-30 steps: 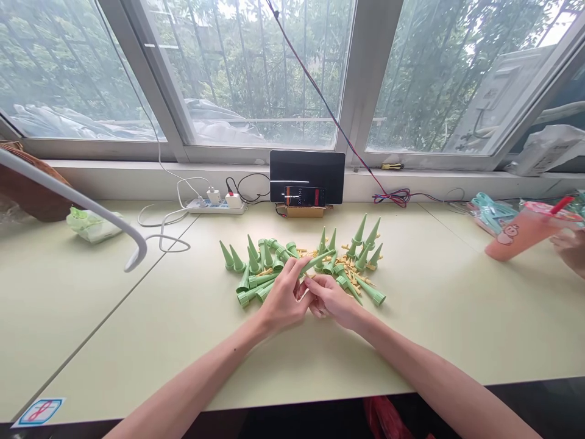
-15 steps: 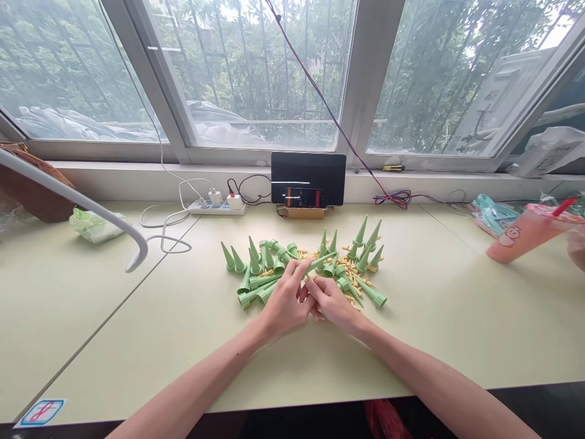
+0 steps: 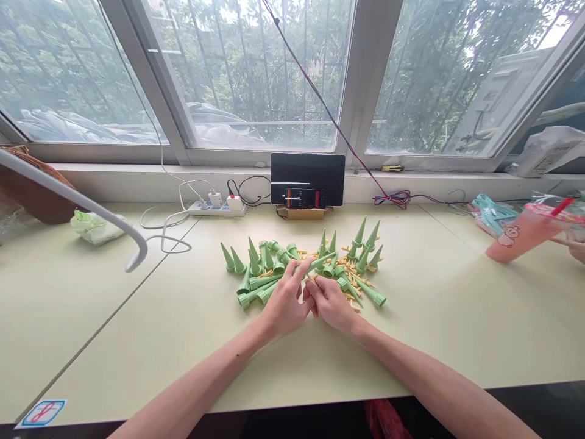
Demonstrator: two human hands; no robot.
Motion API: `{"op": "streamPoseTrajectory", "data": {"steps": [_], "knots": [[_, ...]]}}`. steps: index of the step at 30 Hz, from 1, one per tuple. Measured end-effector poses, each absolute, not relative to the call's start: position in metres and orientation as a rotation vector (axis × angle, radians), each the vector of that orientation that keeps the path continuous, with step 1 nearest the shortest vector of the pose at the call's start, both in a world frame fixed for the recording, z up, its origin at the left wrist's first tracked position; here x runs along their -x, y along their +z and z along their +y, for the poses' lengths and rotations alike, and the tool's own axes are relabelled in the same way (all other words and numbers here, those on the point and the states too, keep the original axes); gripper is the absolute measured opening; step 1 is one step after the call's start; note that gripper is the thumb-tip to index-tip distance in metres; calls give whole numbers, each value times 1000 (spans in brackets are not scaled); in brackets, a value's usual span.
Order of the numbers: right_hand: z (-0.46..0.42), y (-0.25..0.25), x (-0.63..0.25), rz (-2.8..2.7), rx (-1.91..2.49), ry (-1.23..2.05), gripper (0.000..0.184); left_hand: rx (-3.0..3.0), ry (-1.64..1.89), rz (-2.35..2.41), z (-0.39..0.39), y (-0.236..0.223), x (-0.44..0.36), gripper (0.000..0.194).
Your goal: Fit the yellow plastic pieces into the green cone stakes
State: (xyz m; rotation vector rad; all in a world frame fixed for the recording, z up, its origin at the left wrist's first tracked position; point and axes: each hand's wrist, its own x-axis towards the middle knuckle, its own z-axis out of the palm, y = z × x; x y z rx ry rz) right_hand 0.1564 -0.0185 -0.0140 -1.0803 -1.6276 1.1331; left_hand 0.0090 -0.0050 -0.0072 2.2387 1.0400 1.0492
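My left hand is closed around a green plastic spike, whose pointed end sticks out up and to the right. Close against it, my right hand pinches a small yellow plastic piece near the spike; the fingers partly hide where the two parts meet. Several green spikes lie on their sides left of my hands, such as one spike. Others stand upright behind, among them a tall one at the right. Small yellow pieces are scattered between the spikes.
A tablet with a phone before it stands by the window. A power strip with cables lies left of it. At the right are a tilted pink drink cup and another person's hand. A white curved bar crosses the left.
My right hand has shifted slightly at the spike, and more of the yellow piece shows between its fingertips. My left hand keeps its grip. The other person's hand at the right has moved.
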Motion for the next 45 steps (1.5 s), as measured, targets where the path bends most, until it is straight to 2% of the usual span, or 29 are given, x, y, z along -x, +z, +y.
{"op": "streamPoseTrajectory", "data": {"steps": [16, 25, 32, 36, 38, 40, 45], "knots": [[-13, -19, -160, -1705, 1164, 841, 39, -2260, 998, 1106, -5, -7, -10, 79], [-10, -11, -163, -1730, 1131, 809, 41, -2264, 1036, 1033, 0, -3, -10, 71], [-8, -9, -164, -1719, 1146, 763, 41, -2258, 1015, 945, 1, 1, -5, 78], [-7, -7, -165, -1666, 1124, 739, 45, -2159, 1074, 901, 4, 6, -4, 59], [-7, -6, -165, -1641, 1124, 812, 46, -2077, 1140, 926, 5, 8, -4, 44], [-7, -5, -166, -1596, 1119, 985, 46, -2009, 1194, 956, 6, 10, -4, 37], [-3, -1, -168, -1406, 918, 1543, 49, -2011, 1268, 1010, 4, 12, -5, 40]]}}
